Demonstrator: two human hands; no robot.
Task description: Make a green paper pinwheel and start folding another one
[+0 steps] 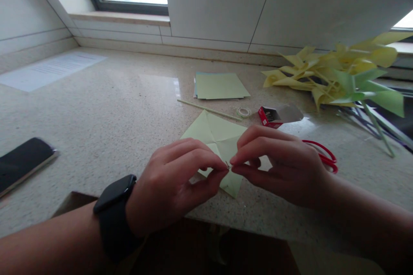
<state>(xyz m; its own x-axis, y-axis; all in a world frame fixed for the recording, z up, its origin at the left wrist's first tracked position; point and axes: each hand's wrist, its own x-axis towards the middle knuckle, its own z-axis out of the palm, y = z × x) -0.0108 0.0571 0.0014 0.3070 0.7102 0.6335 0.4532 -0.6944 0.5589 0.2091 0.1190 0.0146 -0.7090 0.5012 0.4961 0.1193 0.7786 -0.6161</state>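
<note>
Both hands, left hand (174,180) and right hand (277,165), are pinching a tiny pin (227,164) over the creased green paper square (216,137) on the table (112,107), so I'd keep it dead centre and push straight.

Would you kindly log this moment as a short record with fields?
left hand: pinches a tiny pin-like piece at the fingertips, over the paper
right hand: pinches the same spot from the other side
paper: pale green creased square lying on the counter
near right hand: red scissors, small red box
beyond: thin stick, paper stack, paper pinwheels
far left: phone
</note>
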